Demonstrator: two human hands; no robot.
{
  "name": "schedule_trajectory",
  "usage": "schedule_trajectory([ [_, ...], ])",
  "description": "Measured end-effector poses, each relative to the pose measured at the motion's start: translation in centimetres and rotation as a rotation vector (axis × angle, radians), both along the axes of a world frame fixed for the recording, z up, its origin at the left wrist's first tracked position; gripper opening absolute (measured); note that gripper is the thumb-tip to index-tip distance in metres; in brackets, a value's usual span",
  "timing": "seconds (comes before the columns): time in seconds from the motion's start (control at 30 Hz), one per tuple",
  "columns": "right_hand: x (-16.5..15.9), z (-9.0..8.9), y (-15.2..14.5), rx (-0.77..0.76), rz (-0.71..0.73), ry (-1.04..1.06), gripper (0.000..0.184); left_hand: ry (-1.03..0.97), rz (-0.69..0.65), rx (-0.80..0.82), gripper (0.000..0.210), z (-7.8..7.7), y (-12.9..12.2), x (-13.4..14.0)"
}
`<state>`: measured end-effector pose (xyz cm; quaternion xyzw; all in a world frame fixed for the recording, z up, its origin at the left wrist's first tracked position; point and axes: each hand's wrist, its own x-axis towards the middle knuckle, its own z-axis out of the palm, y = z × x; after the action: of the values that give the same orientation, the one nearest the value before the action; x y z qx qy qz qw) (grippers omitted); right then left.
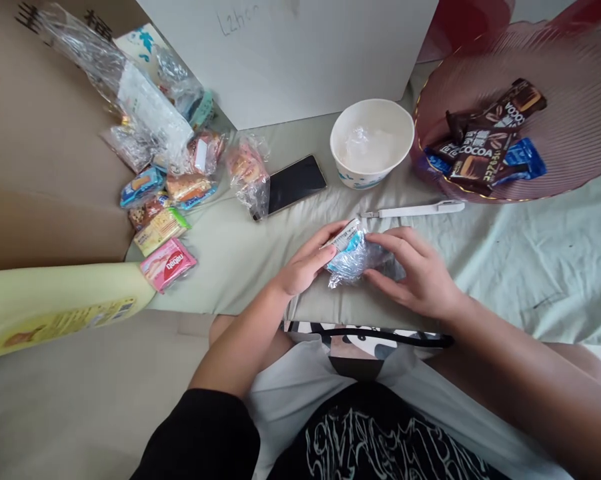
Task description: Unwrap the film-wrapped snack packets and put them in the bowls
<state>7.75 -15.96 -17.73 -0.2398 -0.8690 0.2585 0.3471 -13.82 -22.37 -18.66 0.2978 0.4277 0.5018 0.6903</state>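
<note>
Just three o'clock of the head view's centre, the left hand (pixel 304 268) is clamping a packet (pixel 347 241); the right hand (pixel 423 275) is touching its loosely bunching film (pixel 351 267), pinch unclear. Apparently that packet is unfinished; other snacks (pixel 185 189) are lying at ten o'clock.

Probably a home: rumpled cloth (pixel 545 257), snack packets (pixel 160 231), phone (pixel 296 184), pink bowl (pixel 575 107)

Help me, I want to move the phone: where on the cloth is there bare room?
The widest bare cloth lies between the pink bowl and the right forearm. A smaller patch lies between the pink snack pack and the left hand. Wrapped snacks crowd the cloth beside the cardboard box.
</note>
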Motion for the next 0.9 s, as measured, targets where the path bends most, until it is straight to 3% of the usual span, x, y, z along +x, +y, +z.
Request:
schedule_trajectory([
  [0.23,0.2,0.0,0.3,0.119,-0.118,0.067,0.036,0.033,-0.028,0.015,0.057,-0.2,0.4,0.5],
  [0.47,-0.5,-0.3,-0.9,0.219,0.019,-0.021,0.034,0.118,0.046,0.054,0.07,0.5,0.4,1.1],
  [0.57,-0.8,-0.7,-0.7,0.16,-0.039,0.036,0.033,0.14,-0.015,0.082,0.087,0.7,0.6,0.9],
  [0.67,-0.4,-0.5,0.0,-0.012,-0.053,0.104,0.028,0.177,-0.027,0.062,0.097,0.7,0.8,0.8],
  [0.77,0.0,-0.2,0.3,-0.17,0.024,0.109,0.03,0.193,0.032,0.029,0.079,0.5,1.0,0.7],
  [0.9,-0.1,0.3,0.1,-0.191,0.057,0.147,0.02,0.185,0.056,-0.006,0.046,0.7,1.1,0.5],
])
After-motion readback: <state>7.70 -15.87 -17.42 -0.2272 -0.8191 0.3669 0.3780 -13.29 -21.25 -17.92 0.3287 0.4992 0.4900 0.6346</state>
